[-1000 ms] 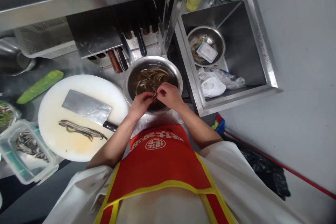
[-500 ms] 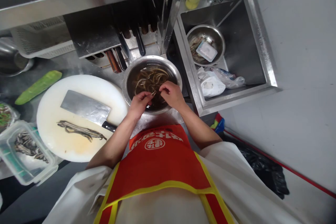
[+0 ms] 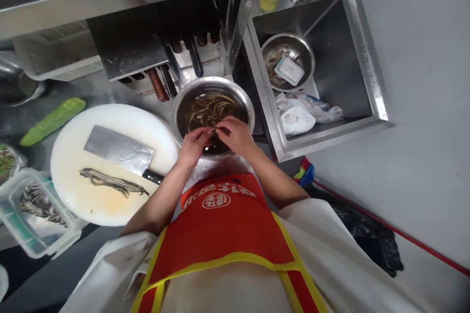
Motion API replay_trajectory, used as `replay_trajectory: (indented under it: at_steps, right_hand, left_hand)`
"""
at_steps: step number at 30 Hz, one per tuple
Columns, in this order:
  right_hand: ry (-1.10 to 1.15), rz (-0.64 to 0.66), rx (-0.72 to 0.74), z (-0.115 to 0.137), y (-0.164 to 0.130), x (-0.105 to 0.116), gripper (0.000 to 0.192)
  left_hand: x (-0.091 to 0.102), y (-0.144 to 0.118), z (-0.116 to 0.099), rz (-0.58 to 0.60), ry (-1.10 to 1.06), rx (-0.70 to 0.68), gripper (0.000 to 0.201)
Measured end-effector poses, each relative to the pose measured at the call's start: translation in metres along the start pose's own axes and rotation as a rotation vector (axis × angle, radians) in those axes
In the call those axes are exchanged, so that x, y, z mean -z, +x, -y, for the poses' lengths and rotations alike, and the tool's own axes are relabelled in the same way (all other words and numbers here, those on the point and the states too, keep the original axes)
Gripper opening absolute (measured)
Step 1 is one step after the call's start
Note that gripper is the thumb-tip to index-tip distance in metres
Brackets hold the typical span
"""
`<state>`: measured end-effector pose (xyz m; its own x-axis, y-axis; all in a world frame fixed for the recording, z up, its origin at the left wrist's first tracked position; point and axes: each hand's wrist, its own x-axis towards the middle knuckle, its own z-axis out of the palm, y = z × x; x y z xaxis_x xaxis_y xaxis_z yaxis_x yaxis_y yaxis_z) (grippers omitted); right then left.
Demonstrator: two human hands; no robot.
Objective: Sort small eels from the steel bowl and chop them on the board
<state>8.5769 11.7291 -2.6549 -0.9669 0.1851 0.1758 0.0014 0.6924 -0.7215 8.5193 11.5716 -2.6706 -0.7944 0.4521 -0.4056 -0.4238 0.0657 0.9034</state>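
Observation:
A steel bowl (image 3: 176,117) of dark water holds a tangle of long, thin, eel-like strips (image 3: 211,106). Over its near part, my left hand (image 3: 196,144) pinches one end of a thin pale strip. My right hand (image 3: 235,135) is closed at the same strip, fingertips almost meeting those of the left. Most of that strip is hidden by the fingers. To the left, several dark, flattened strips (image 3: 112,182) lie on a round white cutting board (image 3: 73,151), beside a cleaver (image 3: 119,149) with a black handle.
A clear plastic box (image 3: 69,239) with more dark strips stands at the left, below a green peeled gourd (image 3: 53,121). Knives (image 3: 157,85) sit in a rack behind the bowl. The sink (image 3: 352,88) at right contains a steel bowl (image 3: 310,56) and plastic bags (image 3: 297,115).
My right hand has moved slightly left and down, closing the gap to my left hand. The left hand stays almost in place, still pinching.

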Motion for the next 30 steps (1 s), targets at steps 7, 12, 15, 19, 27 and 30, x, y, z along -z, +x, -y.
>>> replay_trajectory:
  at_steps: [7, 12, 15, 19, 27, 30]
  right_hand:
    - [-0.203, 0.081, 0.021, 0.010, -0.001, 0.000, 0.017]
    - [-0.320, 0.118, 0.056, 0.010, -0.002, -0.002, 0.018]
    - [-0.356, 0.152, 0.068, 0.009, -0.003, -0.002, 0.018]
    - [-0.360, 0.193, 0.054, 0.007, -0.003, -0.001, 0.017]
    - [-0.206, 0.149, 0.033, 0.000, -0.003, -0.002, 0.019]
    - [-0.051, 0.117, 0.004, -0.005, -0.001, -0.004, 0.018]
  left_hand:
    - [0.001, -0.004, -0.008, 0.005, 0.384, -0.125, 0.030]
    - [0.001, -0.013, -0.018, 0.080, 0.746, -0.296, 0.029]
    - [0.001, -0.015, -0.021, 0.137, 0.936, -0.357, 0.029]
    - [0.001, -0.016, -0.024, 0.194, 1.054, -0.378, 0.027]
    - [0.008, -0.015, -0.021, 0.287, 0.956, -0.377, 0.029]
    - [0.011, -0.014, -0.021, 0.288, 0.879, -0.361, 0.031]
